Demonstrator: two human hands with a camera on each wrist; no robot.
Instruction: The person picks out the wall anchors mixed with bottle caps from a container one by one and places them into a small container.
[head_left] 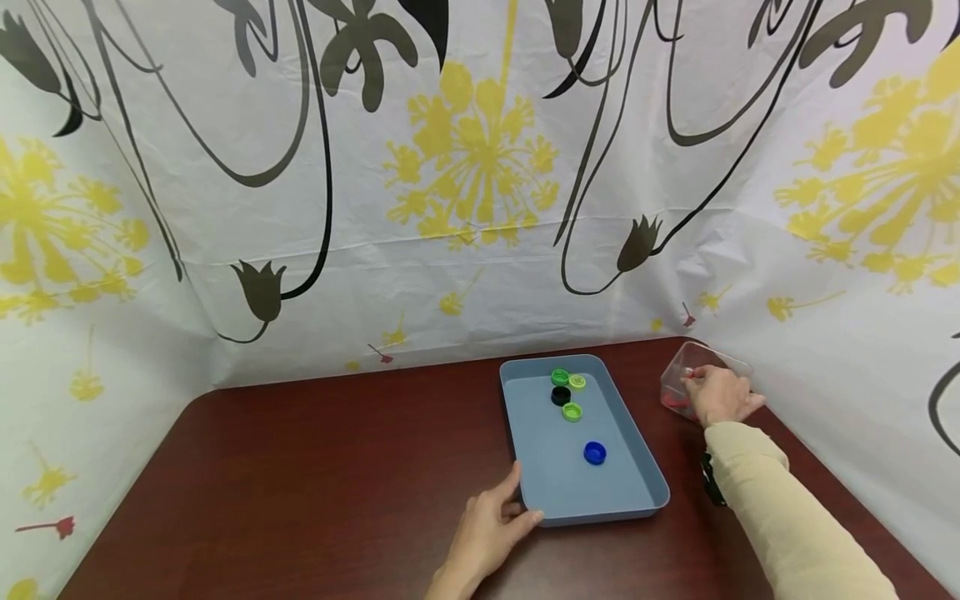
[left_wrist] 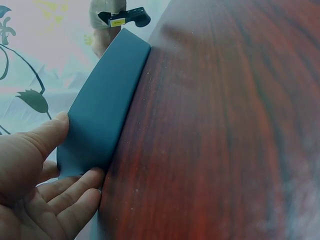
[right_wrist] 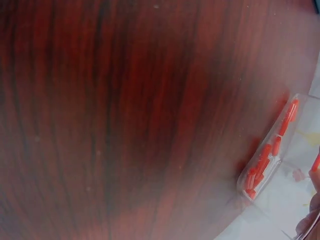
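Note:
A blue-grey tray (head_left: 555, 492) lies on the table with plastic bottle caps in it: a dark green cap (head_left: 560, 377), two light green caps (head_left: 572, 412), a black cap (head_left: 560, 396) and a blue cap (head_left: 595, 452). My left hand (head_left: 486, 527) touches the tray's front left corner, its index finger along the left side and its thumb at the front. Over a clear plastic box (head_left: 678, 367), my right hand (head_left: 718, 396) pinches a small red cap (right_wrist: 316, 163). Several red caps (right_wrist: 262, 162) lie inside the box. The right wrist view shows only part of that hand.
The dark reddish-brown table (head_left: 337, 467) carries the tray and the box. A white cloth (head_left: 420, 292) with yellow and grey flower prints hangs behind and beside it. The box stands near the table's back right corner, close to the cloth.

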